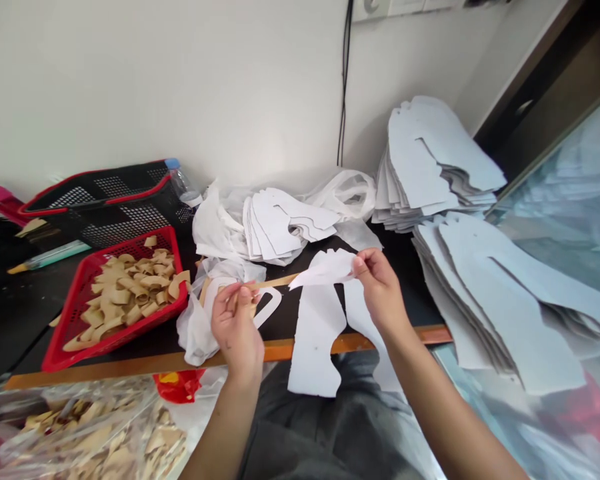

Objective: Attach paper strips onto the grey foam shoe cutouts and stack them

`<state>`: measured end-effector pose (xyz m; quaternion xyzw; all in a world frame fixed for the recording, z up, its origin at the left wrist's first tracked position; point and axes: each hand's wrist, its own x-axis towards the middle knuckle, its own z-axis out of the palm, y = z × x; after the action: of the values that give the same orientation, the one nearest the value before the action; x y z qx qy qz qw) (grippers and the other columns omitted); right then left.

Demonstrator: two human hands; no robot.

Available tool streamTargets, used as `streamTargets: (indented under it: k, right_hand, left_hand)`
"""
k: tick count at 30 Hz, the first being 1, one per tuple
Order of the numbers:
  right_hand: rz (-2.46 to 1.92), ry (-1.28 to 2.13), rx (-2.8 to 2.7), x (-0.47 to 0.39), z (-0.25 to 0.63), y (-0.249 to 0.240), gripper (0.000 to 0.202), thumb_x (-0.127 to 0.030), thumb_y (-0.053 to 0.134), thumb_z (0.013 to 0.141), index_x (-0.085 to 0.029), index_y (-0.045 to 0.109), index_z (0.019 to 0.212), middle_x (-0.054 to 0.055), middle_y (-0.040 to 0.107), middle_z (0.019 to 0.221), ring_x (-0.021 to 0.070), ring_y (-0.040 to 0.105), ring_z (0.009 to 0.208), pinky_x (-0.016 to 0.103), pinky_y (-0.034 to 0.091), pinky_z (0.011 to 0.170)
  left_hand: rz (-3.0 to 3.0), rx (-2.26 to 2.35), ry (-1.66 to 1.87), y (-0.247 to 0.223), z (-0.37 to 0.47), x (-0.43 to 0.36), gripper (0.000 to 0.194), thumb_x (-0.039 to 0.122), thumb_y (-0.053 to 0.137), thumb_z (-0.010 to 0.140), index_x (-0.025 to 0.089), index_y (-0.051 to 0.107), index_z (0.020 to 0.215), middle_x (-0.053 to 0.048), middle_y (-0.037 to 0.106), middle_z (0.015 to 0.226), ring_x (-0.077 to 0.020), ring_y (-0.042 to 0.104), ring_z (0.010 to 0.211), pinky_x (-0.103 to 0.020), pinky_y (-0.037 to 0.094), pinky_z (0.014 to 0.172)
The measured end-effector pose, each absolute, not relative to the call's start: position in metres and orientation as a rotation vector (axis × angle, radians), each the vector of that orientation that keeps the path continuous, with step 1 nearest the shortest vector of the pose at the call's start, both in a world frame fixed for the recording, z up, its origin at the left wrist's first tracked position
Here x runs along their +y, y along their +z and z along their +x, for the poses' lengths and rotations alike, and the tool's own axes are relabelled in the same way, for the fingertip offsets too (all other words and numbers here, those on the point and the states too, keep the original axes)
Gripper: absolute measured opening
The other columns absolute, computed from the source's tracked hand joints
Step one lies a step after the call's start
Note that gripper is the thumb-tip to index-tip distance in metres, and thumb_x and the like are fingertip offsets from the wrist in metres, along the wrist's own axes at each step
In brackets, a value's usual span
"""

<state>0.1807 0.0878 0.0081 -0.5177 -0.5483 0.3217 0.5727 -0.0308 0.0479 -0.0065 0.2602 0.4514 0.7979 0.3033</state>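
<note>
Cutout (320,340), white, two-legged, held up at table front; lower part hangs past table edge (359,343). Right hand (383,290): thumb and fingers pinched on cutout's top edge. Left hand (239,327): fingers curled, thumb and index pinching tan strip (276,283), which reaches across to cutout; whether stuck to it, can't tell. White loop piece (269,308) just beside left hand. Small cutout stack (270,227) behind, on white plastic bag (215,230). Two bigger stacks at right, rear one (420,160) and front one (510,300). Red basket (55,347) at left holds tan pieces (135,283).
</note>
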Motion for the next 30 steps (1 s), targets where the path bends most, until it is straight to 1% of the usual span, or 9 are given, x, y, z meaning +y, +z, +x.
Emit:
streamTargets:
  k: [5,9,13,16,19,22,26,28,30]
  right_hand:
    - [-1.186,0.763,-1.236,0.093,0.188,0.011,0.029,-0.051,0.057,0.092,-0.024,0.048,0.086,-0.003,0.049,0.075,0.0142,0.044,0.067,0.028,0.034,0.064]
    - [-1.105,0.877,-1.338,0.098,0.198,0.020,0.028,-0.049,0.058,0.093,-0.024,0.047,0.086,-0.004,0.043,0.072,0.0133,0.040,0.064,0.027,0.031,0.060]
    - [-1.058,0.969,-1.577,0.098,0.206,0.028,0.029,-0.050,0.056,0.096,-0.024,0.049,0.086,-0.004,0.041,0.072,0.0126,0.037,0.061,0.027,0.030,0.056]
    - [-1.001,1.055,-1.718,0.095,0.211,0.032,0.029,-0.049,0.055,0.097,-0.023,0.049,0.086,-0.003,0.043,0.074,0.0124,0.037,0.063,0.027,0.030,0.057]
    - [-0.997,1.101,-1.797,0.095,0.215,0.032,0.028,-0.047,0.055,0.098,-0.023,0.049,0.086,-0.003,0.043,0.075,0.0124,0.037,0.065,0.027,0.030,0.058]
    - [-0.996,1.104,-1.882,0.098,0.216,0.034,0.029,-0.048,0.053,0.098,-0.023,0.049,0.085,-0.003,0.044,0.075,0.0129,0.039,0.066,0.027,0.031,0.059]
    - [-1.011,1.094,-2.015,0.100,0.214,0.042,0.028,-0.047,0.052,0.098,-0.023,0.050,0.085,-0.002,0.046,0.074,0.0138,0.041,0.068,0.027,0.033,0.062]
    - [-1.018,1.078,-2.073,0.099,0.215,0.047,0.028,-0.047,0.052,0.098,-0.022,0.050,0.084,-0.002,0.048,0.075,0.0137,0.041,0.068,0.027,0.033,0.062]
    - [-1.002,1.057,-2.115,0.098,0.217,0.051,0.029,-0.047,0.051,0.098,-0.022,0.050,0.083,-0.002,0.049,0.075,0.0136,0.042,0.068,0.027,0.032,0.062]
  left_hand:
    - [0.849,1.468,2.420,0.018,-0.095,0.036,0.022,0.033,0.077,0.075,0.024,0.064,0.090,0.000,0.070,0.084,-0.0191,0.071,0.081,-0.037,0.060,0.078]
    - [1.085,1.827,2.409,0.039,-0.181,0.036,0.019,0.040,0.073,0.080,0.029,0.072,0.096,-0.003,0.074,0.104,-0.0294,0.070,0.105,-0.049,0.056,0.097]
    - [1.430,2.485,1.705,0.036,-0.250,0.045,0.049,0.054,0.054,0.089,0.020,0.071,0.119,-0.011,0.073,0.109,-0.0373,0.069,0.105,-0.055,0.056,0.092]
    - [1.737,2.698,1.050,0.030,-0.266,0.050,0.052,0.053,0.045,0.089,0.013,0.074,0.106,-0.016,0.072,0.112,-0.0350,0.066,0.112,-0.051,0.052,0.100]
    - [1.930,2.719,0.786,0.029,-0.265,0.053,0.051,0.057,0.051,0.082,0.016,0.075,0.101,-0.015,0.061,0.137,-0.0353,0.050,0.134,-0.052,0.031,0.119]
    - [2.056,2.805,0.560,0.032,-0.266,0.058,0.078,0.065,0.060,0.073,0.016,0.062,0.133,-0.017,0.040,0.156,-0.0418,0.029,0.147,-0.058,0.014,0.123]
    - [1.961,2.798,0.302,0.040,-0.284,0.070,0.124,0.060,0.078,0.052,0.009,0.032,0.155,-0.026,0.037,0.154,-0.0477,0.030,0.144,-0.059,0.028,0.116]
    - [1.869,2.803,0.201,0.050,-0.293,0.077,0.122,0.059,0.082,0.047,0.013,0.039,0.152,-0.023,0.050,0.144,-0.0452,0.045,0.133,-0.058,0.038,0.109]
    - [1.788,2.827,0.241,0.067,-0.297,0.080,0.099,0.063,0.081,0.052,0.022,0.055,0.138,-0.015,0.062,0.128,-0.0394,0.056,0.120,-0.056,0.044,0.102]
